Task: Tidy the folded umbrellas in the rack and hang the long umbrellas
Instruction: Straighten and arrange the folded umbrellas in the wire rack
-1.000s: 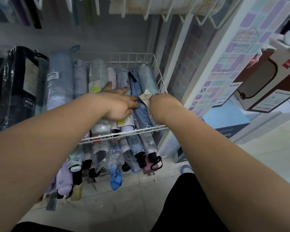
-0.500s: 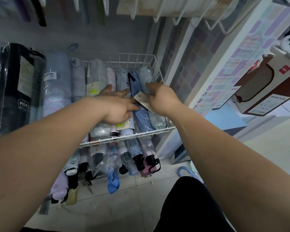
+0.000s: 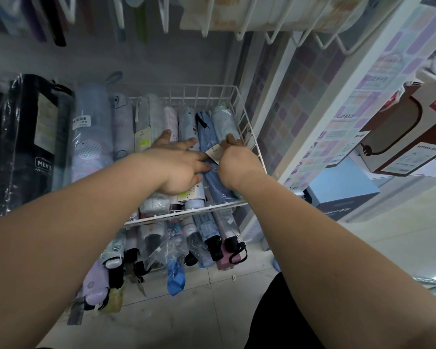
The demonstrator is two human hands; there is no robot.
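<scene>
The white wire rack (image 3: 247, 137) stands straight ahead of the person and below the head, its basket packed with folded umbrellas lying side by side. Every one has its long axis running away from the body, caps at the far wall and handles poking out under the front rail toward the floor. Both arms reach forward over the front rail, so any straightening is a push or pull along that same line.

The blue folded umbrella (image 3: 209, 144) lies second from the right wall, in the gap between the two hands. Just right of it, against the wire side, sits the pale green umbrella (image 3: 224, 122).

The left hand (image 3: 179, 165) lies flat and spread, palm down, pressing on the umbrellas left of the blue one. The right hand (image 3: 233, 157) is nearer the blue umbrella; its fingers are curled at the pale green umbrella and a paper tag (image 3: 213, 154), though whether they pinch the tag or the sleeve I cannot tell.
</scene>
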